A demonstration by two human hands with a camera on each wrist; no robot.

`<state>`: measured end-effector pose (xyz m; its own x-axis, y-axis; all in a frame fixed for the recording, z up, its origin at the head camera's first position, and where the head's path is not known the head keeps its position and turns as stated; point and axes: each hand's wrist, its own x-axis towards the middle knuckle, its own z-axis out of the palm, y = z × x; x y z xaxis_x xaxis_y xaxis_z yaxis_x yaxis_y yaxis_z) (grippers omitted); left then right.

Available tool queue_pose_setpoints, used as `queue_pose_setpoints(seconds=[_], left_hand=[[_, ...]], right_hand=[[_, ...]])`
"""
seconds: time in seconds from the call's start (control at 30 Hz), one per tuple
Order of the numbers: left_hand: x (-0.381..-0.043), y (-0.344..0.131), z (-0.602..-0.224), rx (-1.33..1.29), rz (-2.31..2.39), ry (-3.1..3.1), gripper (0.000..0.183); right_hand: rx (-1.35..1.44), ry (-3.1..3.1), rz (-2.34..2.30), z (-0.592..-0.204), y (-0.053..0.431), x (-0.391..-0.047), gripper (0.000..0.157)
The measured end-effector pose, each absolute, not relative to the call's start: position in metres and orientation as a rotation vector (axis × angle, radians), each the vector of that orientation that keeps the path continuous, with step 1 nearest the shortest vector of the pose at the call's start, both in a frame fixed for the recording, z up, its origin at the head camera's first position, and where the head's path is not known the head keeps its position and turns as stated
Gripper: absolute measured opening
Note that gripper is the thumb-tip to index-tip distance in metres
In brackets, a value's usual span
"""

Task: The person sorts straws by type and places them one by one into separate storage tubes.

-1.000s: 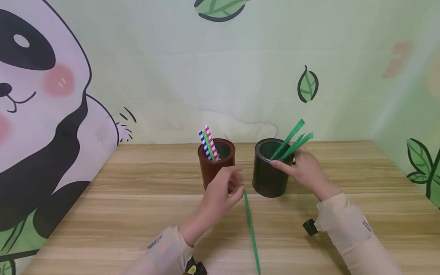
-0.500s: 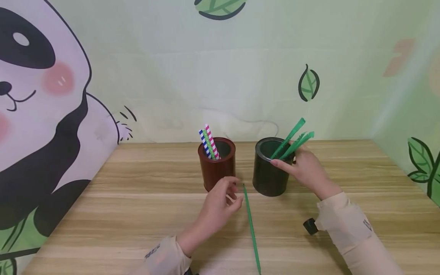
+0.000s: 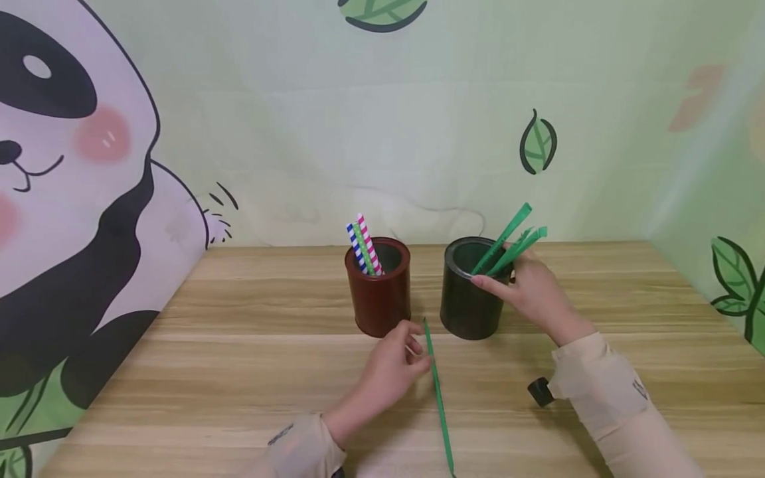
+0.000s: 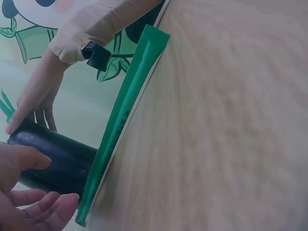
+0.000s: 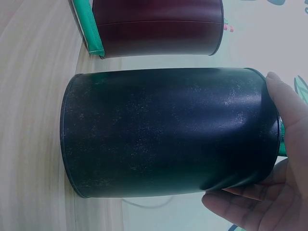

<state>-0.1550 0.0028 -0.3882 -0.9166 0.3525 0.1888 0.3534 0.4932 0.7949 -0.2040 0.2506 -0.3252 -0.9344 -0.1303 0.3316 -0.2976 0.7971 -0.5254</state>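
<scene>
On the table lies a long, thin green wrapped straw (image 3: 440, 405), its wrapper end flat in the left wrist view. My left hand (image 3: 391, 365) is just left of its far half, fingers loosely bent with nothing between them; in the left wrist view the fingertips (image 4: 67, 204) come close to its lower end. My right hand (image 3: 534, 292) grips the black cylindrical cup (image 3: 470, 309) at the rim, thumb in front and fingers around the far right side. Several green wrapped straws (image 3: 505, 242) lean to the right inside that cup, which stands upright.
A dark red cup (image 3: 380, 302) stands left of the black one, with striped and dotted paper straws (image 3: 365, 249) in it. Behind the wooden table (image 3: 239, 372) rises a printed wall (image 3: 299, 133) with a panda and leaves.
My left hand has drawn back toward me from the red cup and now hovers lower, beside the loose green straw. My right hand and both cups stay in place.
</scene>
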Motion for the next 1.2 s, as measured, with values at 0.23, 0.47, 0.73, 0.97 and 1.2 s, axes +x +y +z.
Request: queue_pose_setpoints(seconds=[0.23,0.47,0.73,0.97,1.2], left_hand=[[-0.157,0.010,-0.395,-0.603,-1.524,-2.769,0.037],[-0.160,0.017,-0.399,-0.523,-1.696,-2.805,0.039],[-0.165,0.020,-0.402,-0.437,-1.663,-2.879,0.040],[-0.170,0.023,-0.401,-0.405,-1.519,-2.959,0.039],[-0.173,0.024,-0.402,-0.397,-1.473,-2.969,0.037]], right_hand=[[0.307,-2.718,0.864,-0.325,0.251,-0.204,0.064],[0.302,-2.717,0.834,-0.327,0.253,-0.203,0.061],[0.301,-2.735,0.849,-0.326,0.252,-0.203,0.067],[0.319,-2.722,0.854,-0.325,0.250,-0.204,0.061],[0.316,-2.720,0.871,-0.324,0.250,-0.204,0.060]])
